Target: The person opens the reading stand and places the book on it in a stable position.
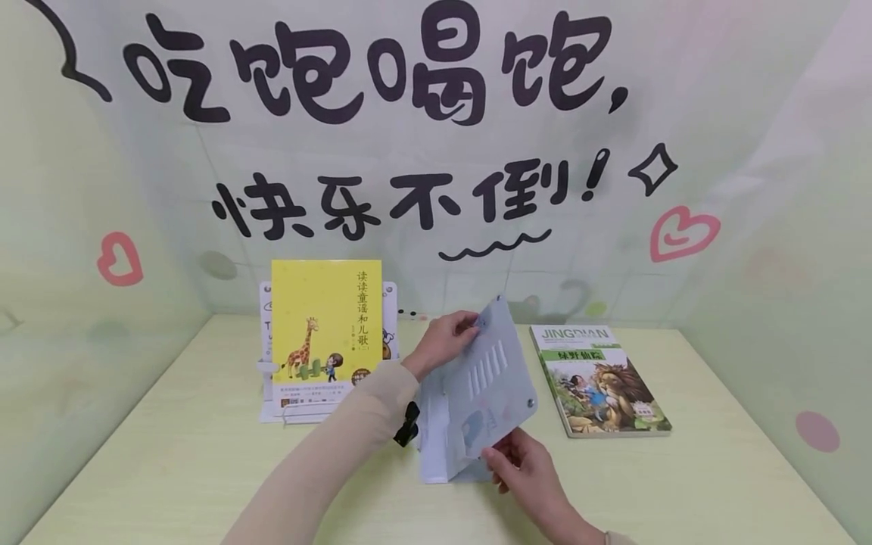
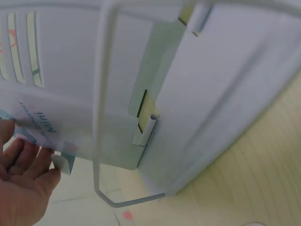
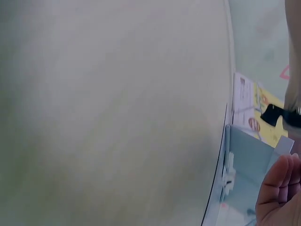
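Note:
A pale blue metal book stand [image 1: 493, 371] with slots and a printed dinosaur picture stands on the table, its back panel tilted up from its base. My left hand [image 1: 446, 341] grips the panel's upper left edge; its fingers [image 2: 30, 157] show beside the printed "Mini" lettering in the left wrist view. At the panel's lower corner my right hand [image 1: 531, 473] pinches the edge, thumb in front. A white wire bar [image 2: 98, 132] and a hinge [image 2: 148, 129] appear close up in the left wrist view. The right wrist view shows part of my right hand [image 3: 282, 188].
Left of my hands, a yellow children's book [image 1: 327, 325] with a giraffe stands upright on a white book stand [image 1: 388, 303]. A book with a lion on its cover [image 1: 602, 382] lies flat at the right. Behind the table hangs a printed backdrop [image 1: 409, 151].

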A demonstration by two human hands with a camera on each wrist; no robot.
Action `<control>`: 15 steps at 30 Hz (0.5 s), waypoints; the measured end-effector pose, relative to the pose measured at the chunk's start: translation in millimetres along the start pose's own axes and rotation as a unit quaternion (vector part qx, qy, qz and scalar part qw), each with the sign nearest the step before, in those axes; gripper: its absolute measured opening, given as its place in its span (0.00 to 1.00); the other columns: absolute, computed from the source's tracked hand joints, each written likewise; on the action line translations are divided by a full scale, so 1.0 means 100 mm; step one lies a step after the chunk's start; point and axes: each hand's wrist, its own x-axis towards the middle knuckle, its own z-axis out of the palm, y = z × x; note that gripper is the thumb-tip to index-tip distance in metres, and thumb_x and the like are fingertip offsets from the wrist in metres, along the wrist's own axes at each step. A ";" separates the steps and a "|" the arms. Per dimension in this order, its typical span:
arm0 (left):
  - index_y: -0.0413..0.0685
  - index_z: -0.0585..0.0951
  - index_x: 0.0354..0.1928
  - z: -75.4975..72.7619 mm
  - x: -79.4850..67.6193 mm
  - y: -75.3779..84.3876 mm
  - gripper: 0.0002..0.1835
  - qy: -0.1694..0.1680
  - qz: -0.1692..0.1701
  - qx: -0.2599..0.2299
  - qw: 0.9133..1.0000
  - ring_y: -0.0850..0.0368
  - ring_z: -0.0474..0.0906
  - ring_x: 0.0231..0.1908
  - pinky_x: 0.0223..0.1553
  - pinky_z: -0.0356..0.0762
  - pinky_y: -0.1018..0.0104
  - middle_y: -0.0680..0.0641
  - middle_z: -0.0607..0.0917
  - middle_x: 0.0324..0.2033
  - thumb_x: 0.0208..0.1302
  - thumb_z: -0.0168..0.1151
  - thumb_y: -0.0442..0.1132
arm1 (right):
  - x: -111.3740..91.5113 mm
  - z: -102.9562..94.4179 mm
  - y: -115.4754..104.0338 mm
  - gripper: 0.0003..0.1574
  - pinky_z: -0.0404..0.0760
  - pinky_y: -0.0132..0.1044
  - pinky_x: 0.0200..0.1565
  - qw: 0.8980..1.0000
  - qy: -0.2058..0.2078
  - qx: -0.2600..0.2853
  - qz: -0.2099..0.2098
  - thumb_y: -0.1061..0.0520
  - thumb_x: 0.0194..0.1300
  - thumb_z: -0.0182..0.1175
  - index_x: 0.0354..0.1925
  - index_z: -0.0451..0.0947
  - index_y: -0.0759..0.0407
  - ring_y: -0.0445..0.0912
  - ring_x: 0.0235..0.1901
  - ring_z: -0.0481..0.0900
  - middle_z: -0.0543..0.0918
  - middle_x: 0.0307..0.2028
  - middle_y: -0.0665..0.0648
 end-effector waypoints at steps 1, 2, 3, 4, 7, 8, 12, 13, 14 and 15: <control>0.44 0.72 0.61 -0.01 -0.01 -0.01 0.20 0.009 -0.003 0.001 1.000 0.51 0.77 0.53 0.52 0.77 0.59 0.44 0.79 0.54 0.69 0.53 0.40 | 0.01 -0.03 0.01 0.11 0.77 0.30 0.21 1.000 0.009 0.002 -0.001 0.61 0.63 0.59 0.37 0.71 0.70 0.38 0.19 0.73 0.76 0.24 0.56; 0.44 0.71 0.62 -0.03 -0.02 -0.01 0.21 0.017 -0.009 0.001 1.000 0.51 0.77 0.53 0.53 0.76 0.59 0.43 0.79 0.54 0.69 0.53 0.40 | 0.03 -0.07 0.02 0.10 0.77 0.30 0.21 1.000 0.020 0.001 -0.003 0.62 0.63 0.60 0.36 0.71 0.69 0.38 0.19 0.73 0.76 0.24 0.56; 0.44 0.71 0.62 -0.04 -0.02 -0.01 0.21 0.026 -0.015 0.004 1.000 0.51 0.76 0.54 0.53 0.76 0.59 0.43 0.79 0.55 0.69 0.54 0.40 | 0.05 -0.11 0.03 0.09 0.77 0.31 0.21 0.999 0.032 0.000 -0.005 0.62 0.62 0.60 0.34 0.71 0.69 0.39 0.19 0.73 0.76 0.24 0.56; 0.43 0.70 0.63 -0.06 -0.03 -0.02 0.22 0.034 -0.021 0.005 0.999 0.50 0.76 0.54 0.54 0.76 0.59 0.42 0.78 0.56 0.68 0.54 0.40 | 0.07 -0.16 0.05 0.08 0.78 0.31 0.21 0.999 0.045 -0.001 -0.008 0.63 0.62 0.60 0.33 0.71 0.69 0.39 0.19 0.73 0.76 0.23 0.56; 0.43 0.69 0.63 -0.10 -0.06 -0.03 0.23 0.060 -0.039 0.012 0.997 0.49 0.75 0.56 0.54 0.75 0.59 0.42 0.77 0.57 0.68 0.55 0.39 | 0.16 -0.29 0.08 0.07 0.78 0.31 0.21 0.996 0.084 -0.016 -0.012 0.65 0.61 0.60 0.30 0.72 0.68 0.40 0.19 0.73 0.77 0.22 0.58; 0.42 0.69 0.63 -0.11 -0.07 -0.04 0.23 0.069 -0.044 0.016 0.996 0.49 0.75 0.56 0.54 0.76 0.59 0.42 0.77 0.57 0.68 0.55 0.39 | 0.19 -0.34 0.09 0.07 0.78 0.31 0.21 0.995 0.095 -0.022 -0.010 0.66 0.61 0.60 0.30 0.72 0.68 0.40 0.19 0.74 0.77 0.22 0.58; 0.42 0.70 0.63 -0.17 -0.13 -0.07 0.23 0.099 -0.054 0.030 0.993 0.48 0.74 0.56 0.55 0.75 0.58 0.41 0.77 0.57 0.67 0.55 0.39 | 0.34 -0.52 0.11 0.05 0.80 0.31 0.24 0.991 0.124 -0.047 -0.009 0.67 0.62 0.59 0.32 0.73 0.69 0.40 0.22 0.75 0.78 0.24 0.59; 0.41 0.69 0.63 -0.18 -0.15 -0.07 0.24 0.103 -0.055 0.031 0.993 0.48 0.74 0.57 0.56 0.74 0.58 0.41 0.76 0.58 0.67 0.55 0.39 | 0.38 -0.56 0.11 0.05 0.80 0.30 0.25 0.990 0.128 -0.049 -0.011 0.67 0.62 0.59 0.33 0.73 0.69 0.40 0.23 0.76 0.79 0.25 0.59; 0.41 0.69 0.64 -0.19 -0.16 -0.08 0.24 0.106 -0.055 0.034 0.992 0.47 0.73 0.58 0.57 0.73 0.57 0.41 0.76 0.59 0.67 0.55 0.39 | 0.42 -0.60 0.12 0.05 0.81 0.30 0.26 0.990 0.131 -0.051 -0.013 0.67 0.63 0.59 0.33 0.73 0.70 0.39 0.24 0.76 0.79 0.25 0.59; 0.41 0.68 0.65 -0.20 -0.18 -0.09 0.25 0.107 -0.057 0.036 0.992 0.47 0.72 0.59 0.58 0.72 0.57 0.41 0.75 0.60 0.67 0.54 0.39 | 0.46 -0.63 0.13 0.05 0.81 0.30 0.27 0.990 0.134 -0.051 -0.016 0.67 0.63 0.58 0.34 0.73 0.71 0.39 0.25 0.77 0.79 0.26 0.59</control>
